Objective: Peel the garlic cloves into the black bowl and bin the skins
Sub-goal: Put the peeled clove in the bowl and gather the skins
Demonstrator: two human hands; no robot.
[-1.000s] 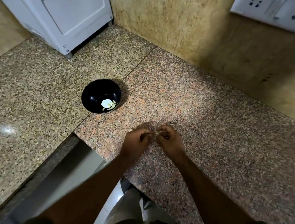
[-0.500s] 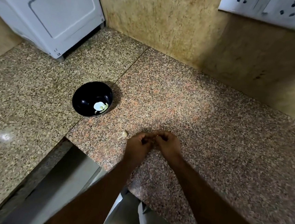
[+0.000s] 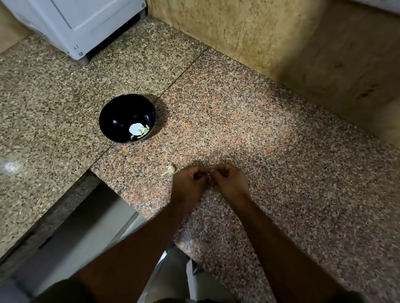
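Nearest the camera, two bare forearms reached out over the speckled pink-brown granite countertop (image 3: 278, 158), meeting at the hands. The left hand (image 3: 189, 181) and the right hand (image 3: 231, 182) were knuckle to knuckle, fingers curled inward toward each other, pinching something very small between the fingertips; a pale fleck showed in the gap, most likely a garlic clove being worked, though it was too hidden to be sure. Just to the left of the left hand, resting on the granite and apart from the fingers, lay a small pale scrap with a thin tail (image 3: 171, 169), either a loose papery skin or an unpeeled clove; which one could not be told.

Farther from the hands, up and to their left, sat the round glossy black bowl (image 3: 115, 117), well apart from them, with a few pale peeled garlic pieces (image 3: 136, 129) lying in its right side. Beyond the bowl stood a white boxy appliance (image 3: 81, 8), and behind the hands rose a mottled tan stone wall (image 3: 229, 21).

The step in hand looked like stripping the skin from one clove. Judging by this, the next move called for carrying the bare clove left and away to the bowl and dropping it in, while keeping the skin apart for the bin, which was not in sight
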